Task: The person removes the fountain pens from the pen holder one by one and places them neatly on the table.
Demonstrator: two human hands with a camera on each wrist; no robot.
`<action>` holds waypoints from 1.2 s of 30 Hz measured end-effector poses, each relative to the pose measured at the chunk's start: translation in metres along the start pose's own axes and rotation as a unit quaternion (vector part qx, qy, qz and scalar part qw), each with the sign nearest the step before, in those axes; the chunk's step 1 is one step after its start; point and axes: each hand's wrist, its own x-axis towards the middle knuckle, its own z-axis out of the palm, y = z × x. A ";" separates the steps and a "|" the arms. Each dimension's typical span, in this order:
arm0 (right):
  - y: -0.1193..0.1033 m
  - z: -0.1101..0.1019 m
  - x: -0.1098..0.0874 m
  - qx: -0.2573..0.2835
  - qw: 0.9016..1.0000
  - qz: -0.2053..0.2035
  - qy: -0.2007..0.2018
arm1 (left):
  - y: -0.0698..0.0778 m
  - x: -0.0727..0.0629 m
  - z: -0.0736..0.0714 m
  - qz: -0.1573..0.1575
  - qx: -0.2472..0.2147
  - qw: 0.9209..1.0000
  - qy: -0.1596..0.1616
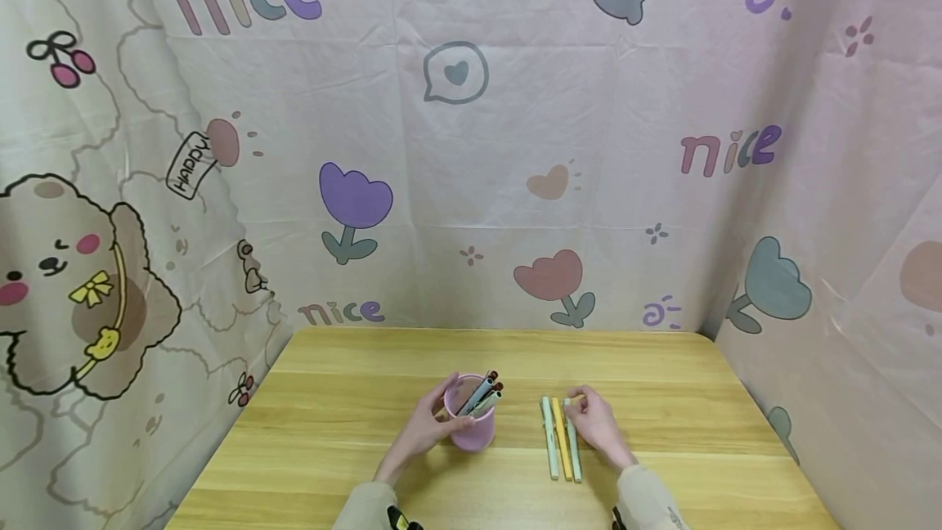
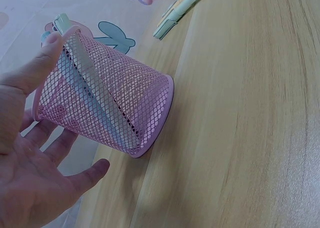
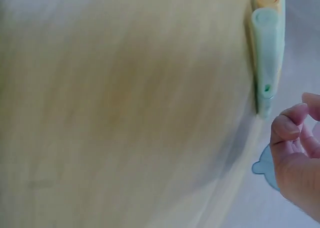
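A pink mesh pen holder [image 2: 107,87] stands upright on the table, with several pens [image 1: 482,393] leaning inside it. My left hand [image 1: 428,422] holds it near the top, thumb at the rim and fingers round the far side. To its right lie three pens side by side: a pale green pen [image 1: 549,438], a yellow pen [image 1: 562,438] and another pale green pen [image 1: 573,448]. Close to the far end of the rightmost pen is my right hand [image 1: 594,419]. Its fingers [image 3: 287,128] are loosely curled, with a small gap from the pen in the right wrist view.
The light wooden table [image 1: 331,399] runs back to a printed curtain [image 1: 471,145], which also hangs along both sides. The three loose pens lie between the pen holder and my right hand.
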 end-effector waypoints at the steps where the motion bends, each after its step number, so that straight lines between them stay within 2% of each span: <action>1: -0.002 0.001 0.000 0.008 1.000 -0.006 0.002 | 0.000 0.000 0.000 0.000 0.000 1.000 0.000; 6: -0.014 0.010 0.000 0.062 0.997 -0.035 -0.001 | -0.002 0.000 -0.001 0.002 0.003 1.000 -0.001; 11: -0.028 0.017 -0.002 0.091 0.991 -0.086 -0.048 | -0.002 0.000 -0.002 0.003 0.003 1.000 -0.001; 17: -0.043 0.028 -0.005 0.102 0.977 -0.165 -0.083 | -0.002 0.000 -0.002 0.003 0.001 1.000 0.000; 21: -0.052 0.035 -0.006 0.121 0.969 -0.197 -0.092 | -0.001 0.000 -0.002 0.002 0.001 1.000 -0.001; 26: -0.059 0.043 -0.007 0.128 0.965 -0.213 -0.085 | 0.000 -0.001 -0.001 0.002 -0.001 1.000 -0.004; 36: -0.066 0.047 -0.006 0.101 0.969 -0.216 -0.064 | 0.000 0.000 -0.001 0.003 -0.004 1.000 -0.007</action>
